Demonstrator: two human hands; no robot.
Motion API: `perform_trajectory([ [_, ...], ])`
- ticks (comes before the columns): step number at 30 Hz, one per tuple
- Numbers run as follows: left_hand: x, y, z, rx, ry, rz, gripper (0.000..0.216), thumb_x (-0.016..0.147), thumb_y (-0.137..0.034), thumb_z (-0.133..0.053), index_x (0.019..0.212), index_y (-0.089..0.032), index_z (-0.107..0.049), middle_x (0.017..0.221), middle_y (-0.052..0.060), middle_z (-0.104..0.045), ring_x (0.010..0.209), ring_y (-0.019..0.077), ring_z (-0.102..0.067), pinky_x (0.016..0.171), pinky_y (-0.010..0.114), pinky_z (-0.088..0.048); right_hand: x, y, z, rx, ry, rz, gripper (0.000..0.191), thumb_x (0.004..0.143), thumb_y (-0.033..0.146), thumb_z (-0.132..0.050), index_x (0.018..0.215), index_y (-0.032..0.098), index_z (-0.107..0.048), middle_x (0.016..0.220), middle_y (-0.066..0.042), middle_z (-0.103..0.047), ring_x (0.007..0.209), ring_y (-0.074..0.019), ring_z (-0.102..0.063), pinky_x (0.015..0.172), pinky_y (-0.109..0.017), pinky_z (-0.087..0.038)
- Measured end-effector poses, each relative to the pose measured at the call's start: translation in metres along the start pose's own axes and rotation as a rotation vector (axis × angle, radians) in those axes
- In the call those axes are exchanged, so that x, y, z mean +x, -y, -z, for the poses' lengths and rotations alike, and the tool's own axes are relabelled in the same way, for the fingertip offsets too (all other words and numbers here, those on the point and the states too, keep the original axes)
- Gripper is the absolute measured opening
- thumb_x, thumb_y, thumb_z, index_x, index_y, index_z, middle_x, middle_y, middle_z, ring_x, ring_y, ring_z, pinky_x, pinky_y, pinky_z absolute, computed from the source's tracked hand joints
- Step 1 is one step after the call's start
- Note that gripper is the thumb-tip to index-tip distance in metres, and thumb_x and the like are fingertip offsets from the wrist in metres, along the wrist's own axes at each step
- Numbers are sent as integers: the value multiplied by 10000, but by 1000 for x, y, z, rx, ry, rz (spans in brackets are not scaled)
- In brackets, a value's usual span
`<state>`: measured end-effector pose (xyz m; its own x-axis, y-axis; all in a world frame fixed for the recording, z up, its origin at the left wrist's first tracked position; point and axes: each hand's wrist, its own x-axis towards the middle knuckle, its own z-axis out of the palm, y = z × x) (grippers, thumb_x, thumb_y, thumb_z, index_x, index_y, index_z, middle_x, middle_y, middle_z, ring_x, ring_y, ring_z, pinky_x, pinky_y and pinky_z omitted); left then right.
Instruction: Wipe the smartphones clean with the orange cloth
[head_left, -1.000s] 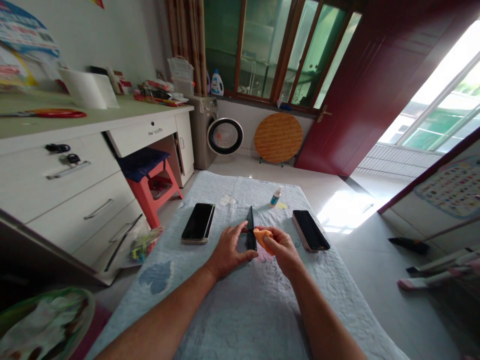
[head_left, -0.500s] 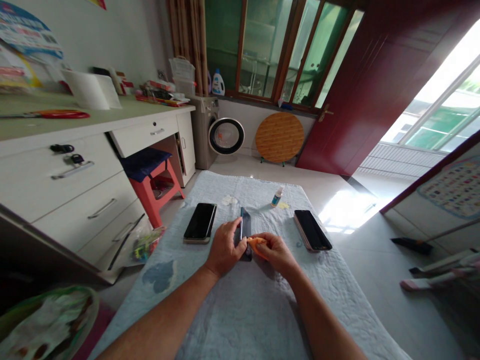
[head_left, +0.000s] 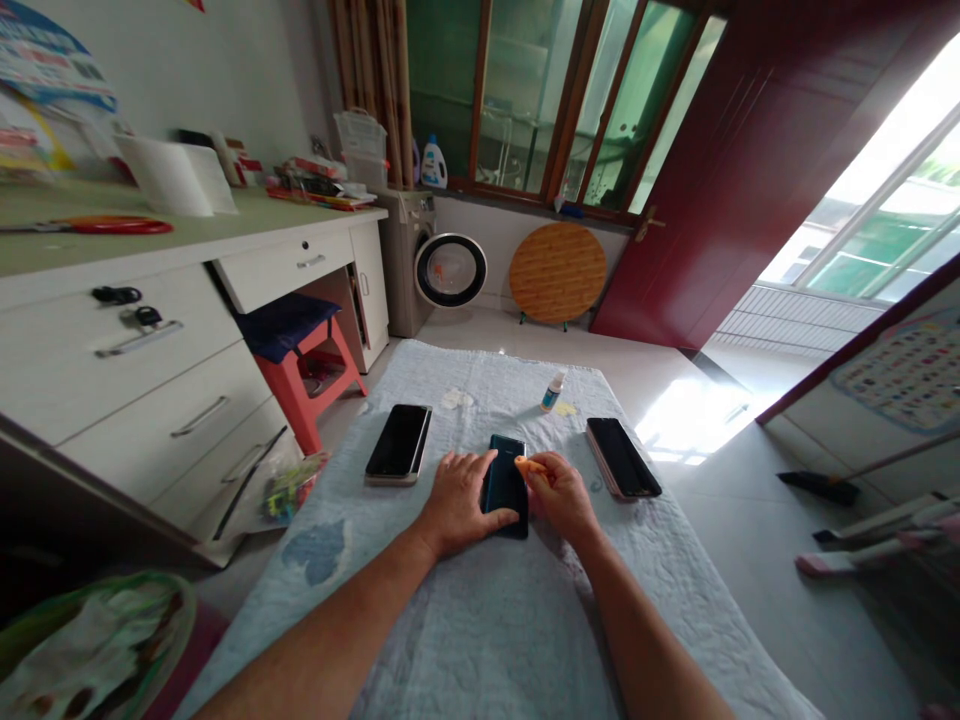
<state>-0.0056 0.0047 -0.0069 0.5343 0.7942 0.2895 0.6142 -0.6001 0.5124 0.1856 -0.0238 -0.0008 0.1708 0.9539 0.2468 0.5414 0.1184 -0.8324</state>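
Observation:
A dark teal phone [head_left: 504, 482] lies flat in the middle of the pale blue cloth [head_left: 495, 620]. My left hand [head_left: 459, 500] grips its left edge, thumb across the near end. My right hand [head_left: 561, 494] is closed on a small orange cloth [head_left: 531, 465] at the phone's right edge. A black phone [head_left: 398, 443] lies to the left, another black phone [head_left: 622, 458] to the right. A small dropper bottle [head_left: 553, 392] stands at the far end.
A white drawer unit [head_left: 150, 380] with a cluttered top runs along the left. A red stool [head_left: 304, 360] sits under it. A washing machine [head_left: 427, 262] and a round wooden board [head_left: 557, 272] stand at the back wall. A basket [head_left: 90, 640] is near left.
The middle phone stood on its edge between my hands before; now it lies flat, back up. My right hand with the orange cloth has stayed at its right side.

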Motion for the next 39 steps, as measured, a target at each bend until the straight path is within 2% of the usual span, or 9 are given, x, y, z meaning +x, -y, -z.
perform_trajectory([
  [4,-1,0,2,38,84,-29,1083,488,-763,-715,1369,-205,-425,1152,124,-576,1111,360,-509,1082,576,-217,0,2,2,-85,-37,89,155,828,274,-550,809,189,-679,853,-44,-604,773,-157,-560,709,-263,-433],
  [7,-1,-1,2,63,108,-29,1108,406,-721,-770,1349,-236,-451,1136,107,-564,1099,371,-504,1083,592,-204,-1,5,3,-136,-44,108,156,827,228,-536,832,189,-687,858,-45,-581,773,-157,-555,711,-264,-437],
  [14,-3,-6,-1,133,85,-14,1003,474,-713,-741,1306,-203,-505,1101,115,-557,1089,364,-501,1090,573,-216,-1,-1,0,-238,19,124,231,837,169,-507,953,197,-706,903,-46,-559,825,-162,-561,759,-269,-439],
  [18,-3,-8,-3,135,64,-10,998,486,-727,-728,1299,-192,-508,1185,138,-536,1137,368,-479,1101,573,-201,-1,-3,0,-287,93,152,272,852,150,-493,1011,201,-708,892,-47,-567,843,-167,-554,782,-276,-429],
  [22,-3,-7,-5,123,52,-3,988,491,-723,-733,1301,-207,-502,1277,145,-511,1189,384,-453,1099,581,-197,-2,5,4,-304,176,183,289,821,98,-499,962,210,-725,866,-39,-577,815,-156,-554,766,-266,-428],
  [27,-2,-5,-7,110,40,5,970,497,-743,-723,1283,-215,-512,1269,147,-534,1182,386,-468,1087,575,-213,-8,20,9,-251,339,247,287,780,61,-503,860,211,-734,806,-23,-580,791,-141,-561,731,-238,-428],
  [30,-2,-5,-9,102,22,3,970,492,-738,-728,1273,-203,-516,1254,149,-541,1169,387,-476,1082,580,-215,-10,24,8,-226,384,278,289,757,43,-505,816,211,-732,799,-16,-585,767,-131,-556,714,-229,-426],
  [34,-2,-4,-7,95,32,0,947,504,-721,-730,1281,-227,-508,1257,138,-540,1172,383,-474,1078,578,-220,-7,18,7,-264,340,275,300,776,46,-495,848,217,-732,811,-21,-581,798,-142,-553,739,-238,-423],
  [39,-3,-3,-2,93,70,-29,926,542,-601,-756,1329,-200,-477,1306,152,-508,1210,377,-450,1098,563,-212,0,2,5,-385,200,213,278,798,62,-490,868,206,-717,828,-29,-548,818,-157,-530,756,-256,-402],
])
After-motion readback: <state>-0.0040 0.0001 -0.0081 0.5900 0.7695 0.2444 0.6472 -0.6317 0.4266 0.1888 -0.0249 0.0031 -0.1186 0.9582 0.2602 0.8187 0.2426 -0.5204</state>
